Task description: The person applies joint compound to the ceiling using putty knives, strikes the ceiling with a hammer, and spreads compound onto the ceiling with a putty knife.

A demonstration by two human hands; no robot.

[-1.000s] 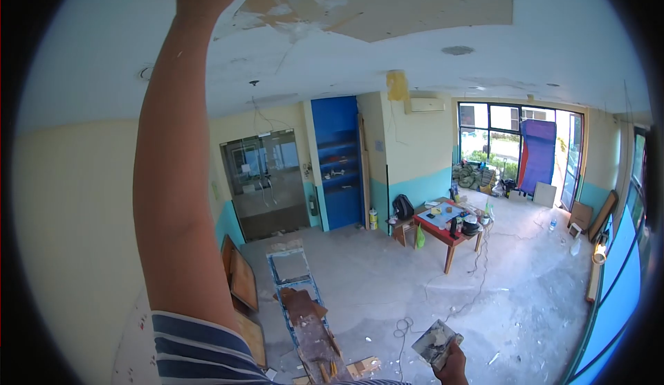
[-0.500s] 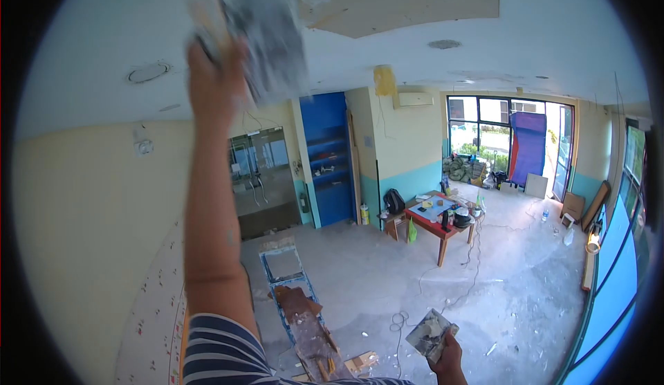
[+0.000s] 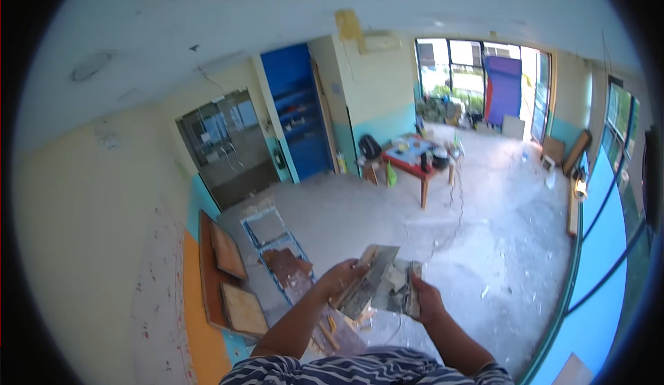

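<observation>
My left hand [image 3: 342, 278], closed, holds a wide flat putty blade [image 3: 366, 281] low in front of my body. My right hand [image 3: 429, 298] has its fingers closed on the edge of a flat metal plate [image 3: 398, 295] bearing pale putty. The blade and the plate meet or overlap between my two hands; exactly where they touch is hard to tell. Below and to the left lies a blue-framed ladder or scaffold [image 3: 266, 226] with brown boards [image 3: 287, 267] on it.
A red-edged table [image 3: 415, 166] with items stands mid-room, a backpack [image 3: 369, 147] beside it. Wooden panels [image 3: 242, 309] lean at the left wall. Blue shelving [image 3: 294, 108] and a glass door [image 3: 228, 150] stand behind. A lit lamp [image 3: 580, 188] is at the right.
My left hand has come down from the ceiling with the blade to the plate. My right hand has moved up and left with the plate. The view has tilted downward.
</observation>
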